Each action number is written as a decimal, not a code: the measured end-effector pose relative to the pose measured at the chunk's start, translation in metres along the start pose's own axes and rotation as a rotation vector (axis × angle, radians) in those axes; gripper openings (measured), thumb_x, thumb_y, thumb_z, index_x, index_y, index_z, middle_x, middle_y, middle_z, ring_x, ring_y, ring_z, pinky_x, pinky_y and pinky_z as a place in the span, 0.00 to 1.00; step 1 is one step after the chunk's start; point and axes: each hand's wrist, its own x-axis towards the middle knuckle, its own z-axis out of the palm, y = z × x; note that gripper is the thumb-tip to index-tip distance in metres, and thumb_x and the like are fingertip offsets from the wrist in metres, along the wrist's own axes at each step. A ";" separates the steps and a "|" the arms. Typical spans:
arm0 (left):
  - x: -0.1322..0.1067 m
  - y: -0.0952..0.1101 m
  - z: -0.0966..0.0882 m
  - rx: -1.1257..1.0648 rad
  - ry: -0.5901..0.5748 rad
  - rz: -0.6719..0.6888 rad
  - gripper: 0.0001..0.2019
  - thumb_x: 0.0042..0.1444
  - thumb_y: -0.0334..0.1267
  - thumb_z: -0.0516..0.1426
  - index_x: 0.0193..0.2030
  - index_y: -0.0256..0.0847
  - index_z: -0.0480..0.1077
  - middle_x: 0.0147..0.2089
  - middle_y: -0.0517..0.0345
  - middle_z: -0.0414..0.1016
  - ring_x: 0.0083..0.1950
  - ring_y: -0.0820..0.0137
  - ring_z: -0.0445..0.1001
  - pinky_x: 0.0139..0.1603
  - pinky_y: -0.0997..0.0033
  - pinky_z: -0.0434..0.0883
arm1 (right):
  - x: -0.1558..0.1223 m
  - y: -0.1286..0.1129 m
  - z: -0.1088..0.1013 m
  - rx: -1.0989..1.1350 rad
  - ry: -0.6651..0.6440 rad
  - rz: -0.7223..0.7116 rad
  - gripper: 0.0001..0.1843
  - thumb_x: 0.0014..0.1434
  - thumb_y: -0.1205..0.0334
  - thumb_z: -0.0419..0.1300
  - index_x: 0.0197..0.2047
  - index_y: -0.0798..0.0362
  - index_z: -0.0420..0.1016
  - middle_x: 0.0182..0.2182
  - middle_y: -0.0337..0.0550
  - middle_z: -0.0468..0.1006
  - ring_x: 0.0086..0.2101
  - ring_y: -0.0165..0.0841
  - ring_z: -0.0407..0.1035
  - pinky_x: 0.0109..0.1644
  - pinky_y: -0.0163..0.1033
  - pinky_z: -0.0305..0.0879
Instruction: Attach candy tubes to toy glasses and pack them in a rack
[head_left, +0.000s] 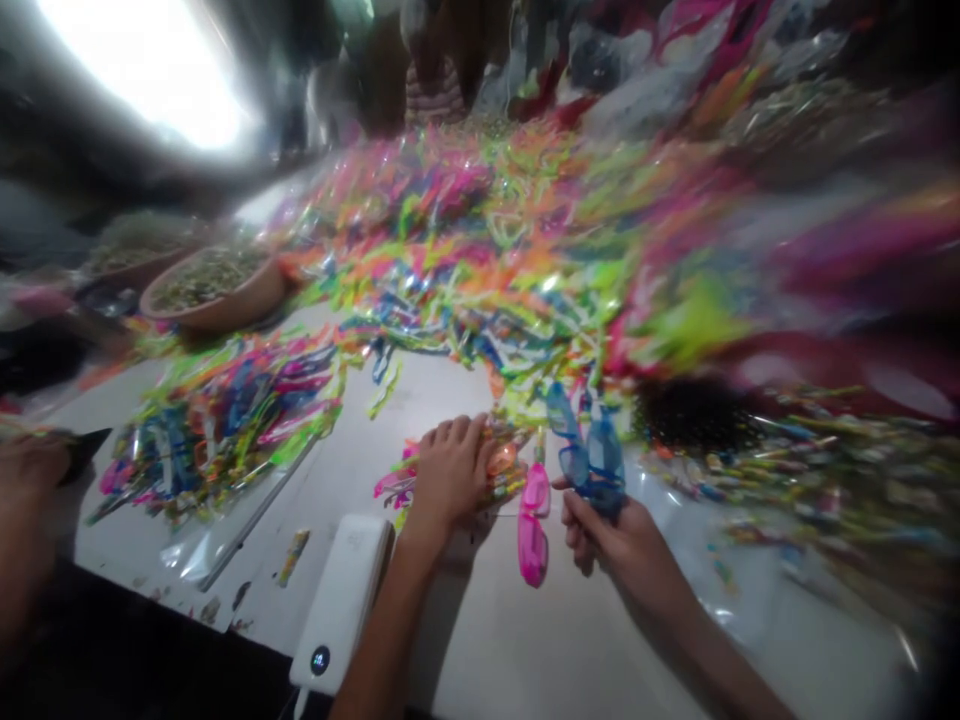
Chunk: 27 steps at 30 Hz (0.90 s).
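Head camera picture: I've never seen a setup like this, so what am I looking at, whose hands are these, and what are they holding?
There is no machine here. These are a person's two bare hands, seen from one camera worn on their head, looking forward and down. The right hand grips blue swim goggles. The left hand has its fingers on orange goggles, and pink goggles lie between the hands. Below is a white table with a white battery pack on it. Beyond is a big heap of brightly coloured goggles and straps. At the far left edge is another person's hand.
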 end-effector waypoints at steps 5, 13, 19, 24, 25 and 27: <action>-0.016 -0.004 -0.011 -0.075 -0.070 0.180 0.16 0.75 0.45 0.51 0.65 0.49 0.69 0.65 0.56 0.76 0.67 0.61 0.70 0.79 0.46 0.53 | -0.026 0.013 -0.027 -0.529 0.012 -0.490 0.18 0.67 0.70 0.52 0.55 0.52 0.78 0.42 0.49 0.78 0.38 0.37 0.75 0.41 0.40 0.75; -0.029 -0.030 -0.027 -0.022 -0.102 0.123 0.22 0.73 0.37 0.51 0.71 0.42 0.65 0.72 0.47 0.69 0.77 0.52 0.61 0.81 0.32 0.41 | 0.000 0.006 -0.034 -1.338 -0.167 -1.130 0.37 0.62 0.85 0.51 0.72 0.56 0.67 0.65 0.58 0.71 0.56 0.48 0.69 0.55 0.53 0.73; -0.042 -0.039 -0.029 -0.033 -0.038 0.040 0.22 0.72 0.37 0.50 0.71 0.38 0.65 0.72 0.40 0.68 0.75 0.48 0.62 0.78 0.29 0.47 | 0.016 -0.004 -0.023 -1.369 -0.172 -1.227 0.23 0.66 0.79 0.53 0.61 0.63 0.75 0.47 0.54 0.81 0.44 0.45 0.72 0.47 0.49 0.74; -0.049 -0.043 -0.036 -0.063 -0.062 0.096 0.27 0.64 0.28 0.56 0.69 0.44 0.66 0.63 0.46 0.73 0.65 0.56 0.72 0.69 0.49 0.70 | -0.006 -0.010 -0.026 -1.257 -0.166 -1.223 0.20 0.68 0.80 0.51 0.56 0.60 0.76 0.51 0.52 0.80 0.49 0.45 0.69 0.55 0.49 0.68; -0.050 -0.044 -0.038 -0.063 -0.068 0.111 0.28 0.61 0.26 0.57 0.68 0.45 0.66 0.61 0.47 0.74 0.62 0.57 0.73 0.65 0.53 0.73 | -0.012 -0.009 -0.027 -1.222 -0.139 -1.202 0.20 0.68 0.80 0.50 0.57 0.59 0.75 0.52 0.51 0.80 0.50 0.45 0.69 0.58 0.50 0.66; -0.052 -0.046 -0.042 -0.056 -0.069 0.132 0.29 0.59 0.23 0.57 0.67 0.46 0.67 0.58 0.49 0.75 0.58 0.58 0.75 0.60 0.56 0.75 | -0.026 -0.002 -0.027 -1.135 -0.076 -1.148 0.20 0.71 0.77 0.49 0.58 0.56 0.75 0.53 0.48 0.80 0.54 0.45 0.69 0.64 0.52 0.63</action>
